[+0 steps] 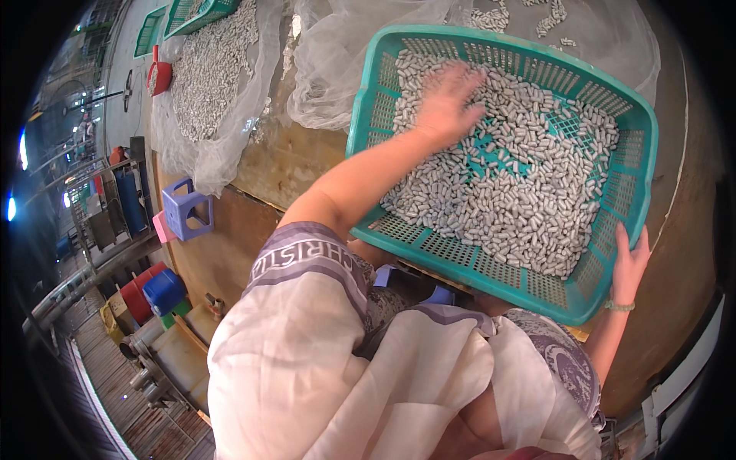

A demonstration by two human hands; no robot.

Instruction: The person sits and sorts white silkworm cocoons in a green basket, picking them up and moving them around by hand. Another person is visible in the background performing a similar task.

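Note:
A large green plastic basket (491,285) with slotted sides is tilted in front of me. Many small silvery cylinder-shaped pieces (506,218) lie in it, and bits of its mesh floor show through near the middle and right. Over the pieces at the basket's far left is my left hand (451,103), slightly blurred, its thumb apart from the fingers and nothing visibly held. My right hand (630,264) grips the basket's right side near the close corner, thumb at the wall; part of its fingers is hidden.
More silvery pieces (211,88) lie heaped on a translucent sheet (326,69) at the far left, beside a red scoop (159,77). Another green basket (201,17) stands beyond. Below are a purple stool (186,211) and a blue drum (164,291).

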